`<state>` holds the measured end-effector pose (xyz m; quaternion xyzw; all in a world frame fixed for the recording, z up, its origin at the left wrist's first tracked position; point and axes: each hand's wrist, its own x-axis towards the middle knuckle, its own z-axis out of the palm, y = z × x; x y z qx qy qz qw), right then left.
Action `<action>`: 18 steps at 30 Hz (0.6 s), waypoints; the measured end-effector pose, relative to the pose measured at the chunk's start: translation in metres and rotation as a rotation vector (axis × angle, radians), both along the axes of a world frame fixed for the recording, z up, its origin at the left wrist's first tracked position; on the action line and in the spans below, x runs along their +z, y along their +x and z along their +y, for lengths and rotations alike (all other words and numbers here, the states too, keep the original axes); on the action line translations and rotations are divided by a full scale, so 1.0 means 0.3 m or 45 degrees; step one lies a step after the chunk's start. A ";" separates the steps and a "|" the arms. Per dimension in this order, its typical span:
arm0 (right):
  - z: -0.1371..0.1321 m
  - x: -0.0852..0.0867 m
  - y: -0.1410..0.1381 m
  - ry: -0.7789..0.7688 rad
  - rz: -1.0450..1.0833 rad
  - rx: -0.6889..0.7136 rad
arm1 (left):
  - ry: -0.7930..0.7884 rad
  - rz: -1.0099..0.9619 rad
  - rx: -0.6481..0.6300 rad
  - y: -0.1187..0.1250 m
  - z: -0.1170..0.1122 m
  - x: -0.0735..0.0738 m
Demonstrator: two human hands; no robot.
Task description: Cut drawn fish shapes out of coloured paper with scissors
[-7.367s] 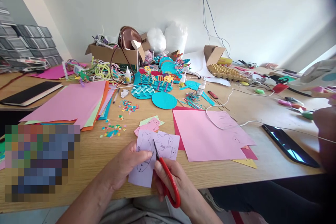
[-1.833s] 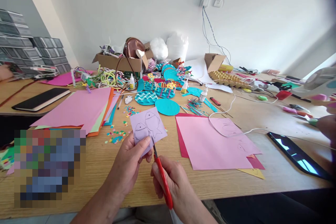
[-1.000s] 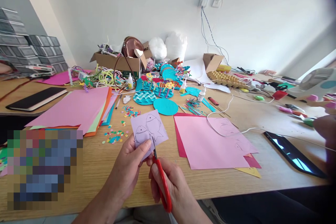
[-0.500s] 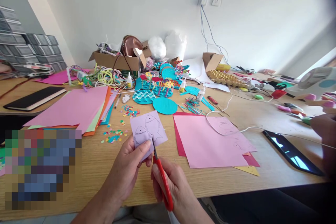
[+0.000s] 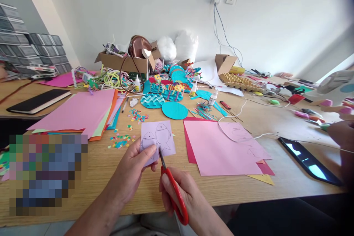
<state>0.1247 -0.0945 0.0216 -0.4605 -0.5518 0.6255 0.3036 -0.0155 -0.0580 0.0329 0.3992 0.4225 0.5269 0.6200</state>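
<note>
Left hand [image 5: 135, 166]: pinching purple paper [image 5: 159, 136] between thumb and fingers.
Right hand [image 5: 190, 191]: closed around red-handled scissors [image 5: 177, 191], blade tips at the purple paper, beside the left thumb.
Purple paper: inked with two fish, held over the tabletop [image 5: 149, 196], near the middle of its near edge.
Pink sheet [image 5: 215, 149]: lying right of the scissors, partly covering a red sheet [image 5: 189, 145].
Smartphone [image 5: 309, 160]: flat by the near edge, farther right.

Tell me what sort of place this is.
Most likely a craft workspace, judging by the red-handled scissors, the fish drawings on purple paper and the stack of coloured sheets.
</note>
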 end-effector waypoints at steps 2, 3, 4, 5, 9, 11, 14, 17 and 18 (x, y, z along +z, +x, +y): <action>-0.002 0.003 0.006 -0.058 0.049 0.025 | 0.006 0.033 -0.072 -0.011 0.002 0.004; -0.003 0.001 0.010 -0.087 0.084 0.036 | 0.010 0.045 -0.114 -0.017 0.003 0.007; -0.003 -0.003 0.013 -0.120 0.120 0.048 | 0.011 0.056 -0.153 -0.023 0.003 0.011; -0.002 -0.008 0.017 -0.152 0.153 0.060 | 0.011 0.067 -0.185 -0.028 0.004 0.014; 0.002 -0.017 0.030 -0.219 0.212 0.090 | 0.026 0.132 -0.251 -0.046 0.011 0.026; 0.003 -0.013 0.033 -0.224 0.201 0.096 | 0.042 0.155 -0.258 -0.052 0.015 0.027; 0.004 0.000 0.032 -0.233 0.133 0.104 | 0.058 0.168 -0.224 -0.058 0.022 0.020; 0.004 0.008 0.029 -0.216 0.080 0.113 | 0.054 0.165 -0.201 -0.061 0.024 0.010; 0.005 0.009 0.028 -0.210 0.075 0.113 | 0.052 0.162 -0.205 -0.062 0.024 0.008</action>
